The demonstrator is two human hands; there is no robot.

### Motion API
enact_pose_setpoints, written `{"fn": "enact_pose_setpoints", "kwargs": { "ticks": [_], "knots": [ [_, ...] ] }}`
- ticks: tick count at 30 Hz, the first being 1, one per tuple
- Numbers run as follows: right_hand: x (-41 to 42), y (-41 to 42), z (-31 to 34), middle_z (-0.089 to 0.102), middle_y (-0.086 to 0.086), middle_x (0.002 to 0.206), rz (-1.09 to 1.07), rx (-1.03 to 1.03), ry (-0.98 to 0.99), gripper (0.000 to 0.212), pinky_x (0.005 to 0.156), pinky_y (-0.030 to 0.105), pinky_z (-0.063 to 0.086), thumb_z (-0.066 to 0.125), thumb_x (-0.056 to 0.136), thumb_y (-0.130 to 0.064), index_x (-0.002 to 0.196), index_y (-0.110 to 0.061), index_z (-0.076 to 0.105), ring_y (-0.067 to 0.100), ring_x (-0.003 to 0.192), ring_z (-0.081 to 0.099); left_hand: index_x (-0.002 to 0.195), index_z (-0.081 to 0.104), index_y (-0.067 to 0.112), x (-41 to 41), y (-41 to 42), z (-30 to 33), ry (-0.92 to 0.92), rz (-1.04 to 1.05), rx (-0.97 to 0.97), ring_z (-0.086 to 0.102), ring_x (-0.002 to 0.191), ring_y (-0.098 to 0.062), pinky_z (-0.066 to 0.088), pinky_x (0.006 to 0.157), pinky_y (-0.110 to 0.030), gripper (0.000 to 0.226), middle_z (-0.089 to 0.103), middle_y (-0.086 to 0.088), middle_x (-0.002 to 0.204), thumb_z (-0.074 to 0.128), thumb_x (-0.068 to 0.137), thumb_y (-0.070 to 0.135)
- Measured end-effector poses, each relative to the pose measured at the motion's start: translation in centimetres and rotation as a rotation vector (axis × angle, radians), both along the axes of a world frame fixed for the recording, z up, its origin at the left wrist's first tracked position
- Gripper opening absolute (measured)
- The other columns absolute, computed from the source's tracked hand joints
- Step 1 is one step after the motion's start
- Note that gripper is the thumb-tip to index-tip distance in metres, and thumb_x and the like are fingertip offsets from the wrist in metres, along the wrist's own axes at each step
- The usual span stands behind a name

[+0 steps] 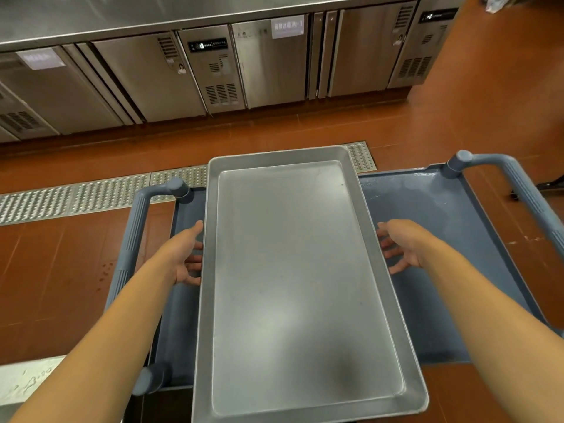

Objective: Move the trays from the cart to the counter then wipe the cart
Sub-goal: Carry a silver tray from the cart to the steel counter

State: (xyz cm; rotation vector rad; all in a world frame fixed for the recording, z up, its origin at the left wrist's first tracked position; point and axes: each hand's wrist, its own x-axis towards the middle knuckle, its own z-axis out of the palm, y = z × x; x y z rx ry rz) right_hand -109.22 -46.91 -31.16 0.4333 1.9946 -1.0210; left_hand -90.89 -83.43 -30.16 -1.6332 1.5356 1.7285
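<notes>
Far left of frame: red tile floor [61, 270] with a perforated metal drain grate [76, 198] running across it. Blue cart [442, 215] sits centre frame, its left handle [134, 236] upright at left, its right handle [518, 184] at upper right.

Left hand [186, 257] at the left long edge of the metal tray [299, 285]; fingers reach under the rim, thumb along the edge, gripping it. Tray lies lengthwise across the cart top, empty, its near end overhanging toward the bottom of the frame.

Right hand [399, 245] at the right long edge of the tray, fingers spread and curled under the rim, holding it.

Across the top of the frame: steel table [183, 13] with refrigerator doors [146, 77] beneath.
</notes>
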Motion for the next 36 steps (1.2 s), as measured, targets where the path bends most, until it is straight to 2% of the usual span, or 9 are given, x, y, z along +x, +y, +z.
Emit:
{"fn": "enact_pose_setpoints", "kwargs": {
  "ticks": [6,11,14,16,21,24,29,32,36],
  "knots": [
    [-0.1,4.2,2.8,0.061,0.015,0.104,-0.046,-0.021,0.050,0.033,0.086,0.059,0.058,0.042,0.105,-0.029,0.108,-0.008,0.067,0.032,0.094,0.058,0.110,0.060,0.008,-1.4,3.0,2.4,0.034,-0.034,-0.045,0.062,0.093,-0.032,0.052,0.080,-0.052,0.054,0.065,-0.017,0.104,0.051,0.099,0.059],
    [0.8,8.8,7.0,0.067,0.018,0.111,-0.088,-0.026,0.092,0.038,0.083,0.055,0.059,0.042,0.107,-0.032,0.115,-0.004,0.066,0.034,0.097,0.062,0.108,0.059,0.007,-3.2,6.2,4.7,0.069,-0.123,-0.078,0.061,0.092,-0.031,0.049,0.092,-0.056,0.056,0.064,-0.017,0.102,0.049,0.099,0.061],
    [2.6,12.1,9.4,0.068,0.018,0.115,-0.142,-0.009,0.120,0.035,0.081,0.053,0.059,0.046,0.106,-0.031,0.118,-0.006,0.067,0.034,0.101,0.065,0.112,0.059,0.007,-4.3,8.5,6.0,0.105,-0.190,-0.050,0.062,0.096,-0.032,0.051,0.083,-0.054,0.060,0.064,-0.018,0.108,0.049,0.097,0.065],
    [4.0,14.6,10.7,0.069,0.016,0.109,-0.189,-0.009,0.126,0.036,0.082,0.053,0.059,0.047,0.105,-0.032,0.118,-0.005,0.068,0.033,0.099,0.066,0.115,0.059,0.007,-5.1,10.1,6.7,0.131,-0.251,-0.039,0.061,0.095,-0.032,0.051,0.081,-0.055,0.063,0.063,-0.018,0.109,0.050,0.096,0.067],
    [8.8,20.3,13.3,0.064,0.013,0.094,-0.328,-0.006,0.133,0.039,0.091,0.056,0.055,0.039,0.110,-0.035,0.106,-0.009,0.068,0.029,0.084,0.060,0.117,0.060,0.008,-6.7,15.0,9.0,0.194,-0.421,-0.032,0.060,0.103,-0.031,0.044,0.104,-0.058,0.063,0.062,-0.018,0.113,0.047,0.097,0.066],
    [12.0,23.3,14.5,0.062,0.012,0.090,-0.410,0.008,0.149,0.035,0.096,0.058,0.052,0.039,0.109,-0.028,0.097,-0.011,0.067,0.028,0.080,0.057,0.120,0.060,0.009,-7.2,17.7,10.1,0.215,-0.505,-0.018,0.062,0.109,-0.032,0.049,0.098,-0.057,0.067,0.064,-0.018,0.119,0.046,0.095,0.070],
    [17.4,28.7,15.3,0.064,0.013,0.102,-0.607,0.031,0.158,0.035,0.093,0.057,0.053,0.040,0.110,-0.027,0.116,-0.007,0.068,0.029,0.086,0.060,0.118,0.062,0.010,-7.6,23.1,11.6,0.228,-0.676,-0.013,0.061,0.109,-0.033,0.053,0.085,-0.052,0.069,0.063,-0.017,0.120,0.047,0.093,0.073],
    [20.7,31.2,15.9,0.062,0.013,0.102,-0.697,0.045,0.168,0.034,0.094,0.056,0.054,0.041,0.110,-0.027,0.115,-0.007,0.068,0.028,0.084,0.059,0.117,0.062,0.009,-7.7,26.6,12.5,0.232,-0.783,-0.009,0.061,0.105,-0.032,0.052,0.077,-0.049,0.070,0.065,-0.016,0.117,0.048,0.092,0.074],
    [25.0,34.4,16.6,0.058,0.011,0.092,-0.797,0.060,0.180,0.033,0.079,0.049,0.055,0.040,0.110,-0.025,0.111,-0.006,0.067,0.026,0.076,0.055,0.119,0.059,0.007,-7.9,31.1,13.5,0.227,-0.897,-0.001,0.062,0.106,-0.032,0.052,0.079,-0.049,0.072,0.065,-0.017,0.118,0.045,0.094,0.073]
  ]
}}
